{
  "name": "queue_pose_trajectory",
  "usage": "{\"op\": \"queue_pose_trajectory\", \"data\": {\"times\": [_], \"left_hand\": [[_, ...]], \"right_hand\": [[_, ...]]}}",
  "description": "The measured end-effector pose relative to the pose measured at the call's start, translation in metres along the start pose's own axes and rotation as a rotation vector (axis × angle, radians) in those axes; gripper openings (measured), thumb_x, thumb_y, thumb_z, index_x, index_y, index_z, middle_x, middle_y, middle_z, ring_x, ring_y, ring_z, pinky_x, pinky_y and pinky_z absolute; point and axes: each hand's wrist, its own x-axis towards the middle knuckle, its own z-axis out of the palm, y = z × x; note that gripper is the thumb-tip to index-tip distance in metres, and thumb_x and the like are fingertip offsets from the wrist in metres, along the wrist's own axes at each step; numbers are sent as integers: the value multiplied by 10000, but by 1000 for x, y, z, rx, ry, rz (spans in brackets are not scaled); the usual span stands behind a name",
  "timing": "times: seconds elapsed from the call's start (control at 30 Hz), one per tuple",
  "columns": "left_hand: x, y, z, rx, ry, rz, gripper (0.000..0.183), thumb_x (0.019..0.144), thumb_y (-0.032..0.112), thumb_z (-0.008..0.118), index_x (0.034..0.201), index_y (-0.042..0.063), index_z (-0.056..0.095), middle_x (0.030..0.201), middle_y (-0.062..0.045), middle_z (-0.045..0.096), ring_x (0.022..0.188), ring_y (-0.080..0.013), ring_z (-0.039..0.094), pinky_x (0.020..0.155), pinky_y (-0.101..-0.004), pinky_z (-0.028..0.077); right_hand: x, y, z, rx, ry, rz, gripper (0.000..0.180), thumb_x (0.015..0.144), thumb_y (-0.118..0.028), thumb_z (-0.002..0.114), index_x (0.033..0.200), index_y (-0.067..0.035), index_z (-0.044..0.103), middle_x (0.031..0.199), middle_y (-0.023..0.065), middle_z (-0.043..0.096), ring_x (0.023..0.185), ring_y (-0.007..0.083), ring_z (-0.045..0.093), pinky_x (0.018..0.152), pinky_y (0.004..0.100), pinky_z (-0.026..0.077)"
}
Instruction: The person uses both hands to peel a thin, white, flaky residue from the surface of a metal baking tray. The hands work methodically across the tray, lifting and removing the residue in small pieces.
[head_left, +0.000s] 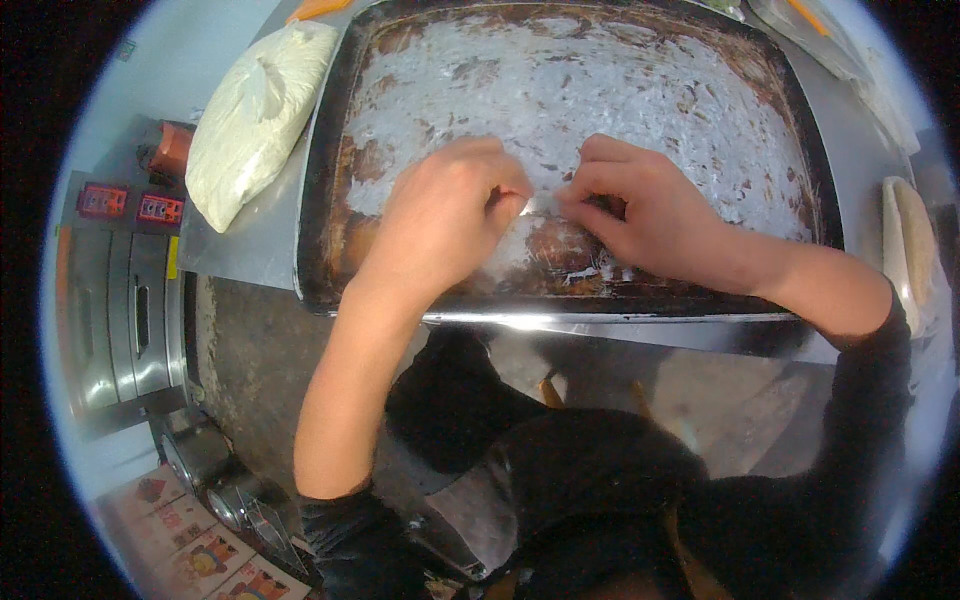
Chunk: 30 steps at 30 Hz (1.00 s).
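A large dark-rimmed baking tray lies before me, its browned bottom covered with uneven whitish smears. Over its near half, my left hand and my right hand face each other, thumbs pinched against curled fingers. A small, thin pale piece spans the short gap between the fingertips, apparently pinched from both sides. Its kind cannot be told, and most of it is hidden or blends with the smears. Both palms are turned away from view.
Left of the tray, a tied plastic bag full of a pale yellow mass rests on the metal table. Something pale and rounded lies at the right. A steel cabinet, metal pots and printed boxes stand lower left.
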Motion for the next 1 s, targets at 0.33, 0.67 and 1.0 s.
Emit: {"op": "queue_pose_trajectory", "data": {"times": [0.33,0.67,1.0], "left_hand": [[10,-3,8,21,34,41,40,880,78,822,891,44,803,939,-131,736,960,-379,748,872,-492,600],[8,5,5,-16,-20,15,50,867,73,814,836,40,792,911,-132,733,940,-381,748,845,-497,591],[11,8,10,26,12,47,66,892,90,824,922,38,797,938,-126,740,942,-371,754,859,-484,602]], "right_hand": [[-4,-1,-3,58,-15,76,76,961,-7,851,1005,5,790,926,113,674,750,247,677,671,377,534],[-8,-2,-9,19,-61,43,78,950,-14,848,982,3,780,913,138,666,805,325,688,714,425,542],[-3,5,-23,61,-99,81,91,949,-2,834,1020,7,778,955,146,719,868,338,725,787,419,567]]}}
